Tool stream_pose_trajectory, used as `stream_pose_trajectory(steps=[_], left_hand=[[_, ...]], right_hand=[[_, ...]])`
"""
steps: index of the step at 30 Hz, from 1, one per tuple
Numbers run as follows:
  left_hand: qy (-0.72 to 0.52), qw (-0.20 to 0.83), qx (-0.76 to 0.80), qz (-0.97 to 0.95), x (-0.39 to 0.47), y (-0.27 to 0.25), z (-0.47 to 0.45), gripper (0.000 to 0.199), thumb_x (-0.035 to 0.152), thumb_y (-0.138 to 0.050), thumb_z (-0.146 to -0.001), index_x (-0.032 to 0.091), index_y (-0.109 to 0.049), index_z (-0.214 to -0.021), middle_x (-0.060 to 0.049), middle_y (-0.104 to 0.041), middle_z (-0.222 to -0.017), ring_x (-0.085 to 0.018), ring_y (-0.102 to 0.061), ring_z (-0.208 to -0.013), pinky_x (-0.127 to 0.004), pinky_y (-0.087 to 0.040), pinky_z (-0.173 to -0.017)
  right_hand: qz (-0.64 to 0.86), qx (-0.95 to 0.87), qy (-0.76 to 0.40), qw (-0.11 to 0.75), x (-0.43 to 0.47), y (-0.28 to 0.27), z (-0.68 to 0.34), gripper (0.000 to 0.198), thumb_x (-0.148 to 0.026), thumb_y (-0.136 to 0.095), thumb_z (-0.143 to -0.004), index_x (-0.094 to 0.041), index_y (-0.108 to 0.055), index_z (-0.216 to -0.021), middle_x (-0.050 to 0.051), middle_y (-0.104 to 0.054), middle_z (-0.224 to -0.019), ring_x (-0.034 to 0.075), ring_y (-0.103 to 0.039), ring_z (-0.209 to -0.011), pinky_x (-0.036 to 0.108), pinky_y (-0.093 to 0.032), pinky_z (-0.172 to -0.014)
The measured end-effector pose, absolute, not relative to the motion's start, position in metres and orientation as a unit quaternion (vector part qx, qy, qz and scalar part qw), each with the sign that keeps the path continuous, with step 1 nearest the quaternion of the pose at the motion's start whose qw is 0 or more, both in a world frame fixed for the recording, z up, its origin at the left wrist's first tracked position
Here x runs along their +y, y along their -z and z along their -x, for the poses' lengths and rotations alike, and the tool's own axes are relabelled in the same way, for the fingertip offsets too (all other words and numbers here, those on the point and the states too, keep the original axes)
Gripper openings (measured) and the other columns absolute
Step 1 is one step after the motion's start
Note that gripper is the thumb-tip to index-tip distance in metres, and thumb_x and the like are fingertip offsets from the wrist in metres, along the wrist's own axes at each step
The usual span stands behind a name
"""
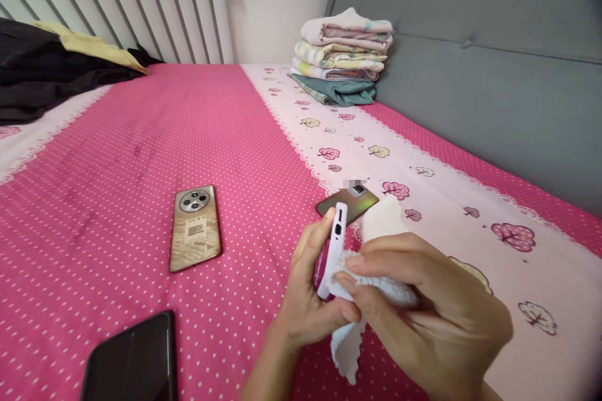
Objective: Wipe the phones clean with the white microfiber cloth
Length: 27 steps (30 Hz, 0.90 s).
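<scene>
Two hands are seen low in the head view, over a pink dotted bedsheet (141, 156); a white phone (335, 244) is held on edge in the left hand (308, 291), whose fingers are curled shut around its lower part with a fingertip resting near its top; a white cloth (380, 263) is pressed against the phone's side by the right hand (423, 301), whose fingers are closed on the fabric, a loose corner hanging below. Just beyond the white phone, a greenish phone (348, 202) is laid face down on the sheet; a gold phone (195, 227) is laid camera-side up well to the left; part of a dark phone (132, 360) is seen at the bottom left edge. A stack of folded linens (343, 53) is set against a grey padded headboard (493, 62) at the far end; dark clothes (47, 69) are piled at the far left.
</scene>
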<state>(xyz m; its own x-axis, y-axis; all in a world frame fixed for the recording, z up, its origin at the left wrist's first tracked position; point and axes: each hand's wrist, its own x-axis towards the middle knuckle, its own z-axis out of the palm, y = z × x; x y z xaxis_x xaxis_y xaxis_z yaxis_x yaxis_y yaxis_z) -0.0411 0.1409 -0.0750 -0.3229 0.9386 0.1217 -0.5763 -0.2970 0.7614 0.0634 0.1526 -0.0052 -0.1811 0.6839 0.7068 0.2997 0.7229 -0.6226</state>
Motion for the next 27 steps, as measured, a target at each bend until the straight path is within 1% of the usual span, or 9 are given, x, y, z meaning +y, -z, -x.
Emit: stream_pose_trajectory(steps=[3,7,9,12,14,17,20,23,27], left_hand=[[-0.667,0.521,0.319,-0.426,0.142,0.077,0.043,0.080,0.010,-0.078,-0.047,0.026,-0.054,-0.121,-0.012,-0.052,-0.127,-0.035,-0.045,-0.116,-0.050,-0.028,-0.100],[-0.663,0.448,0.313,-0.511,0.146,0.076,0.045,0.075,0.022,-0.080,-0.049,0.023,-0.056,-0.119,-0.014,-0.054,-0.123,-0.035,-0.046,-0.113,-0.047,-0.031,-0.098],[-0.652,0.408,0.314,-0.556,0.148,0.075,0.046,0.074,0.030,-0.078,-0.052,0.022,-0.054,-0.122,-0.014,-0.054,-0.124,-0.034,-0.047,-0.111,-0.046,-0.032,-0.097],[-0.636,0.397,0.315,-0.581,0.150,0.073,0.047,0.075,0.041,-0.072,-0.060,0.022,-0.047,-0.128,-0.015,-0.052,-0.125,-0.035,-0.047,-0.110,-0.046,-0.033,-0.094],[-0.634,0.409,0.313,-0.577,0.150,0.072,0.048,0.075,0.044,-0.070,-0.061,0.021,-0.047,-0.128,-0.015,-0.053,-0.123,-0.035,-0.048,-0.108,-0.046,-0.035,-0.093],[-0.632,0.431,0.311,-0.564,0.148,0.070,0.051,0.069,0.040,-0.069,-0.063,0.019,-0.050,-0.126,-0.015,-0.055,-0.119,-0.034,-0.051,-0.105,-0.045,-0.037,-0.091],[-0.630,0.432,0.321,-0.559,0.146,0.068,0.053,0.060,0.030,-0.065,-0.066,0.021,-0.052,-0.124,-0.013,-0.057,-0.118,-0.033,-0.052,-0.105,-0.045,-0.037,-0.092],[-0.636,0.434,0.342,-0.539,0.146,0.065,0.056,0.052,0.021,-0.063,-0.065,0.023,-0.058,-0.117,-0.011,-0.061,-0.115,-0.033,-0.052,-0.104,-0.045,-0.037,-0.091],[-0.657,0.434,0.348,-0.509,0.147,0.057,0.060,0.038,0.022,-0.063,-0.066,0.021,-0.067,-0.105,-0.011,-0.061,-0.107,-0.031,-0.053,-0.100,-0.041,-0.038,-0.087]], right_hand=[[0.352,-0.743,-0.162,0.546,0.152,0.003,-0.067,0.025,-0.005,-0.064,-0.068,-0.026,-0.063,-0.082,-0.003,-0.062,-0.073,0.013,-0.059,-0.063,0.026,-0.050,-0.053],[0.388,-0.734,-0.149,0.537,0.156,0.002,-0.072,0.020,-0.008,-0.064,-0.068,-0.026,-0.064,-0.077,-0.002,-0.062,-0.073,0.014,-0.059,-0.065,0.026,-0.050,-0.056],[0.407,-0.727,-0.143,0.535,0.160,0.003,-0.074,0.019,-0.008,-0.063,-0.069,-0.026,-0.064,-0.077,-0.003,-0.063,-0.075,0.013,-0.060,-0.066,0.025,-0.049,-0.058],[0.430,-0.714,-0.137,0.535,0.167,0.005,-0.075,0.020,-0.007,-0.063,-0.069,-0.025,-0.064,-0.078,-0.004,-0.064,-0.076,0.012,-0.059,-0.067,0.024,-0.049,-0.059],[0.435,-0.709,-0.149,0.534,0.171,0.007,-0.074,0.019,-0.008,-0.063,-0.069,-0.024,-0.064,-0.079,-0.003,-0.064,-0.077,0.012,-0.059,-0.067,0.024,-0.049,-0.059],[0.444,-0.692,-0.172,0.543,0.176,0.009,-0.073,0.015,-0.009,-0.062,-0.071,-0.023,-0.065,-0.078,-0.002,-0.064,-0.078,0.013,-0.060,-0.068,0.026,-0.050,-0.061],[0.454,-0.678,-0.188,0.547,0.179,0.011,-0.073,0.010,-0.014,-0.063,-0.073,-0.022,-0.065,-0.079,-0.001,-0.065,-0.079,0.014,-0.060,-0.069,0.027,-0.050,-0.063],[0.449,-0.687,-0.202,0.534,0.182,0.013,-0.072,0.011,-0.017,-0.064,-0.075,-0.022,-0.066,-0.084,-0.001,-0.065,-0.083,0.014,-0.061,-0.071,0.027,-0.050,-0.066],[0.414,-0.730,-0.210,0.502,0.183,0.012,-0.070,0.015,-0.021,-0.062,-0.078,-0.022,-0.066,-0.092,0.000,-0.065,-0.090,0.014,-0.061,-0.081,0.027,-0.049,-0.072]])
